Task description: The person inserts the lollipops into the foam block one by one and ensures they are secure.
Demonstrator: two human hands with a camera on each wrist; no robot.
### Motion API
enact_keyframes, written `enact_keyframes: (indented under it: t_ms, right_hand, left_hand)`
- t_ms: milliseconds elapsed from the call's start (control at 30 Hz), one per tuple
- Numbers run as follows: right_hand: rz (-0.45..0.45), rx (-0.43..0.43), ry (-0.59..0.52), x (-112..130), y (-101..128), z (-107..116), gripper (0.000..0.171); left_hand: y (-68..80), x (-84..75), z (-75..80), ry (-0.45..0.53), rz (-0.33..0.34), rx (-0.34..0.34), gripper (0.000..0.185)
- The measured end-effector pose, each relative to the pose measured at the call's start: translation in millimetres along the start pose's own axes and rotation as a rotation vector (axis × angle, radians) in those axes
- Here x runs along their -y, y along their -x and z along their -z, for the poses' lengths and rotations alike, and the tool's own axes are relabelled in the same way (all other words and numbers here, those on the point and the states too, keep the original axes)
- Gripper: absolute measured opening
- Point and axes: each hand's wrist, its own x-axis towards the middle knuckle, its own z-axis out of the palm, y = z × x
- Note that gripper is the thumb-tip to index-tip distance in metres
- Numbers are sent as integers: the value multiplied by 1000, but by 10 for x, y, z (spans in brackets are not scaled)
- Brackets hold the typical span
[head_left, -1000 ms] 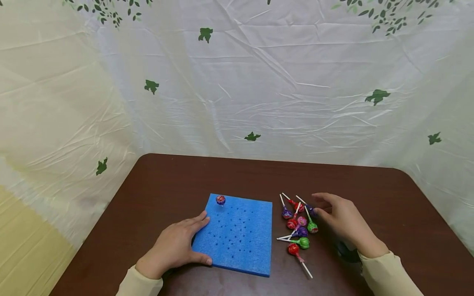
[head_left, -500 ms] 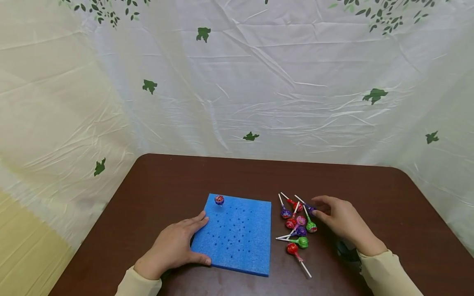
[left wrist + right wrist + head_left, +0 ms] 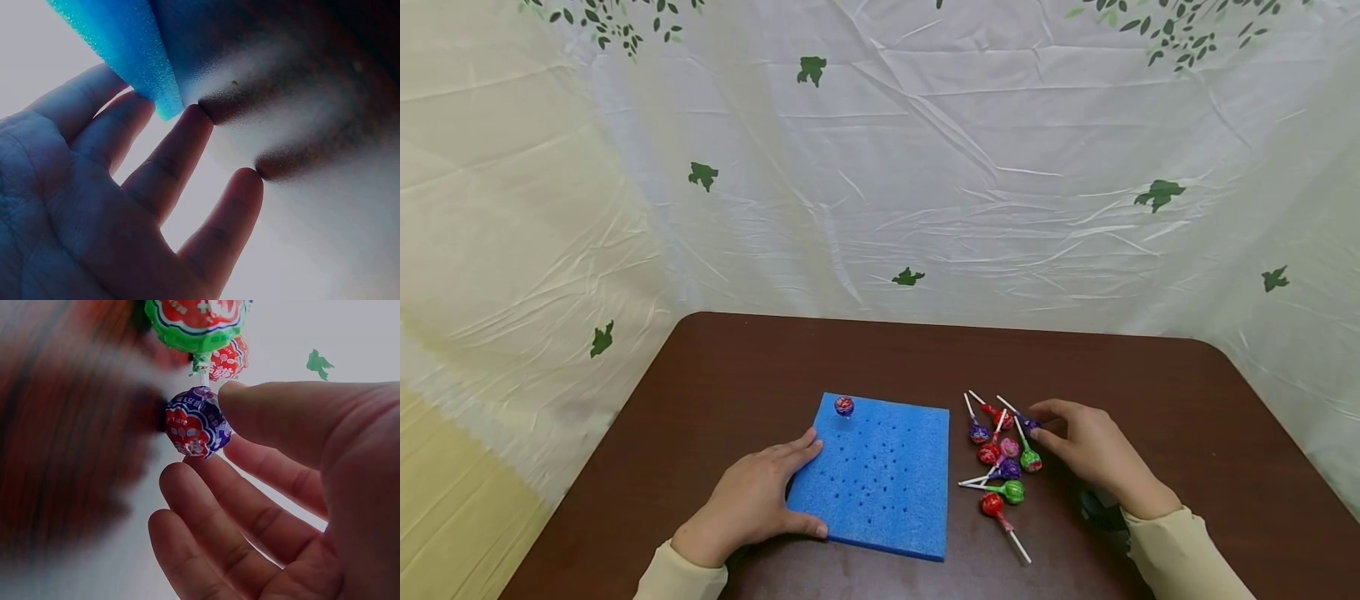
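- You're at a curtained-off tabletop spot, like a small booth; home, lab or office, can't tell.
- Pale, wrinkled hanging sheet (image 3: 1000, 167) fills the view ahead of you, creased and slightly shiny; cloth or plastic, unclear.
- It wraps round you: left side panel (image 3: 512, 208) slants inward, cream-tinted, with a yellow area (image 3: 460, 483) low down. Right side angles in too.
- Decor print: scattered green leaf shapes (image 3: 812, 71), plus leafy sprigs (image 3: 1180, 33) at the top edge, left and right. Looks homely, curtain-like.
- One leaf shape shows in your right wrist view as well.
- Your bench (image 3: 1097, 362): dark brown, smooth, rounded far corners, far edge close by the sheet.
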Motion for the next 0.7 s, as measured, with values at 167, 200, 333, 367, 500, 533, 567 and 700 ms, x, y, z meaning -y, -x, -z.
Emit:
enact_keyframes:
  t_ms: [167, 200, 333, 367, 500, 533, 567, 700]
  right_hand:
    - [-5, 12, 11, -6, -1, -8, 28]
    - [-6, 13, 13, -8, -1, -10, 27]
    - [-8, 16, 22, -17, 0, -24, 27]
    - [-9, 17, 24, -17, -1, -27, 27]
    - [-9, 19, 31, -13, -5, -32, 26]
    - [-10, 19, 31, -12, -7, -31, 25]
    - [-10, 18, 32, -12, -8, -31, 25]
    - [-6, 11, 38, -10, -12, -21, 24]
  left_hand:
    - [3, -4, 3, 3, -6, -5, 109]
    - [4, -6, 4, 4, -8, -5, 108]
    - [7, -11, 7, 4, -5, -3, 108]
    - [8, -12, 8, 5, -4, -2, 108]
    - [8, -15, 10, 4, 2, 1, 108]
    - [8, -14, 10, 4, 2, 1, 108]
    - [8, -14, 10, 4, 2, 0, 108]
    - [8, -10, 7, 3, 0, -2, 108]
